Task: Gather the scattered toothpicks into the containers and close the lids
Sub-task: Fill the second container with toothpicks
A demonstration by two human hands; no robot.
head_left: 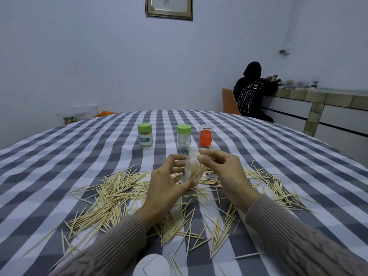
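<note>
Gripping the open clear container [190,172] with your left hand [167,184], you have the thumb curled along its near side and the fingers wrapped round the far side, so it stands tilted a little above the cloth with a sheaf of toothpicks poking out of its mouth. Your right hand [221,168] sits just beside it, thumb and forefinger pinched together at the tips of those toothpicks — whether they actually clamp one or only touch them you cannot tell from this view. The remaining fingers of that hand are loosely curled.

Around and beneath both hands the scattered toothpicks [111,194] lie in a wide band across the checked tablecloth [59,156], thickest to your left, thinner to your right and in front of your sleeves. At the near edge, between your forearms, lies a white round lid [151,265].

Beyond your hands stand three more containers in a row: a labelled container with a green lid [145,135], packed full; a clear container with a green lid [184,137], holding only a few sticks; and just beside that, a container with orange contents [206,135].

Farther back — well apart from the table — a person in a dark hooded top [252,90] sits on an orange chair [230,102] at a tiled counter [318,96], and a framed picture [169,6] hangs on the wall.
</note>
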